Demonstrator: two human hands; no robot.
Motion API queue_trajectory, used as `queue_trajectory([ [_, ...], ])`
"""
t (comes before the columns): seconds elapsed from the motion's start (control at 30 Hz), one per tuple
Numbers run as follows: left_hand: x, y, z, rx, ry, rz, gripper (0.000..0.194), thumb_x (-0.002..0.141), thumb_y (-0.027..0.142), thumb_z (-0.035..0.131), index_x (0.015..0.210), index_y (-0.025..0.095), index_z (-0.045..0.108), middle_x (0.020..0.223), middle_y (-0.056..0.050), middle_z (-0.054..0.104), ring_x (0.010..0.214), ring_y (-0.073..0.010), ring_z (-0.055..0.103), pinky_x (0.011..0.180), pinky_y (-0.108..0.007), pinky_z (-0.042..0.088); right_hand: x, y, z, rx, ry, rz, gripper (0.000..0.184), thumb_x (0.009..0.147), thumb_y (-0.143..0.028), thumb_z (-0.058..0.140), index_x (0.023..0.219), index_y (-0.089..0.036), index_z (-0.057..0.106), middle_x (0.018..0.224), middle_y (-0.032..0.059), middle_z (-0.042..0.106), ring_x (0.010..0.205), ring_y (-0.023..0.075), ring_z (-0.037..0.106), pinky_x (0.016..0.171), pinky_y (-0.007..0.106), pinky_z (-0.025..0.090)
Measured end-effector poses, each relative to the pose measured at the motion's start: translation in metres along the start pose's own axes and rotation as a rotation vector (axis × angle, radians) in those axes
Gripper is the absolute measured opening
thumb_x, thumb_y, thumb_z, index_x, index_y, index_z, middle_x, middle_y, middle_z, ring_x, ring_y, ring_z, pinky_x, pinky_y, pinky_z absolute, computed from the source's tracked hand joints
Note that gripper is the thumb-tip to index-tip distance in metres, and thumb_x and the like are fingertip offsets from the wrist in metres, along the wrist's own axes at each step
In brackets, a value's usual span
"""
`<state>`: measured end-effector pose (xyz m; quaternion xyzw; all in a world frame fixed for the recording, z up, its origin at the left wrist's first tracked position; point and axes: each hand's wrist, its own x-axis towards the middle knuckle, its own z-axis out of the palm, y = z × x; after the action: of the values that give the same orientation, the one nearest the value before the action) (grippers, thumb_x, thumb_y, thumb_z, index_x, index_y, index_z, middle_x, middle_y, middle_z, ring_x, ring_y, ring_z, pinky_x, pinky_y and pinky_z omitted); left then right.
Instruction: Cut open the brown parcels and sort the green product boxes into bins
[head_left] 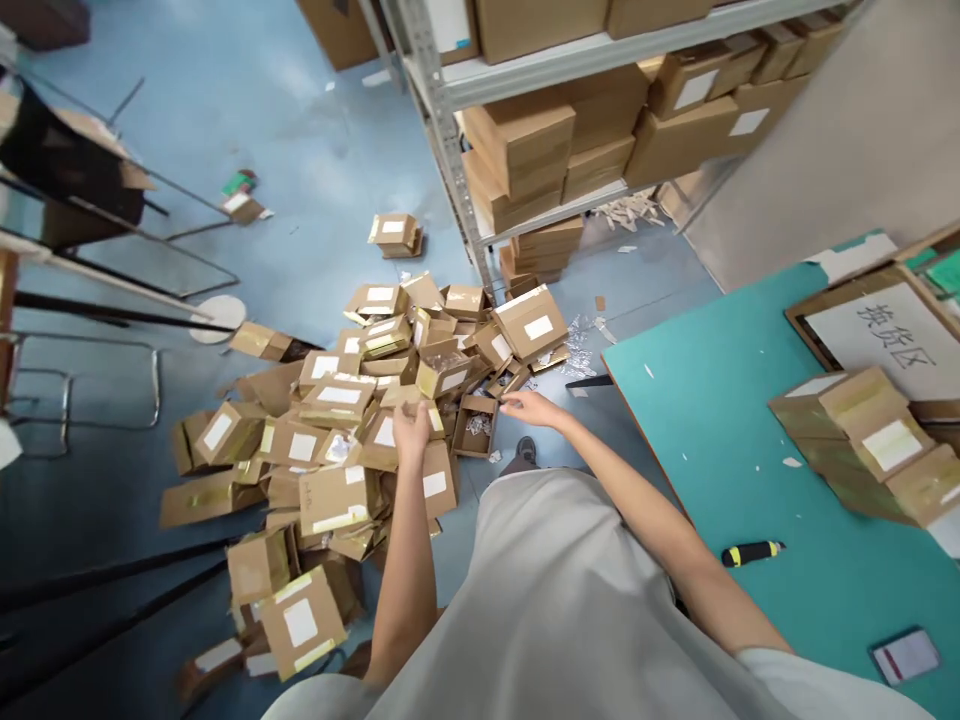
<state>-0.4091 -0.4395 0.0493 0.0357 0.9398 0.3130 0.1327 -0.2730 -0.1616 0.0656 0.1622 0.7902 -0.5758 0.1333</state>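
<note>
My left hand (412, 436) is over the heap of boxes, its thumb and fingers apart, with no held thing visible. Behind it lies a labelled cardboard box (384, 432); whether the fingertips touch it I cannot tell. To the right, my right hand (534, 409) reaches inward above the floor, fingers stretched out and nothing seen in them. Between the hands stands an open cardboard box (475, 428) with crumpled packing inside. A larger taped box (531, 325) with a white label rests on the heap beyond my right hand.
Many cardboard boxes (337, 395) cover the floor ahead and left. A metal shelf (540, 85) with cartons stands beyond. At right, a green-topped table (720, 420) bears a box cutter (752, 553), a phone (905, 656) and boxes (862, 440). A chair (82, 200) stands far left.
</note>
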Motion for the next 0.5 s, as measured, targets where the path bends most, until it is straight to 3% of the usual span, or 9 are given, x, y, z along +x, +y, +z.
queue_trajectory([
  [0.1,-0.013,0.043,0.052,-0.024,-0.120,0.026,0.045,0.106,0.033,0.060,0.143,0.007,0.063,0.146,-0.029,0.074,0.139,-0.0343,0.072,0.118,-0.049,0.058,-0.051,0.048,-0.023,0.079,0.141,0.125,0.025,0.091,-0.037,0.088,0.112,-0.023,0.091,0.121,0.0096,0.089,0.123,0.0369,0.082,0.114,0.049,0.062],
  [0.27,-0.050,0.148,0.144,-0.093,-0.434,0.295,0.035,0.097,0.032,0.071,0.129,0.018,0.075,0.135,-0.019,0.082,0.135,-0.0349,0.075,0.122,-0.055,0.056,-0.145,0.121,-0.062,0.297,0.445,0.244,0.030,0.087,-0.039,0.091,0.111,-0.021,0.090,0.119,0.0142,0.089,0.114,0.0367,0.085,0.110,0.054,0.064],
  [0.5,-0.145,0.293,0.265,0.047,-0.797,0.716,0.033,0.098,0.029,0.070,0.128,0.016,0.076,0.140,-0.021,0.080,0.138,-0.0362,0.074,0.124,-0.055,0.054,-0.286,0.197,-0.108,0.556,0.860,0.285,0.034,0.094,-0.038,0.084,0.123,-0.019,0.087,0.123,0.0141,0.088,0.114,0.0326,0.085,0.112,0.053,0.063],
])
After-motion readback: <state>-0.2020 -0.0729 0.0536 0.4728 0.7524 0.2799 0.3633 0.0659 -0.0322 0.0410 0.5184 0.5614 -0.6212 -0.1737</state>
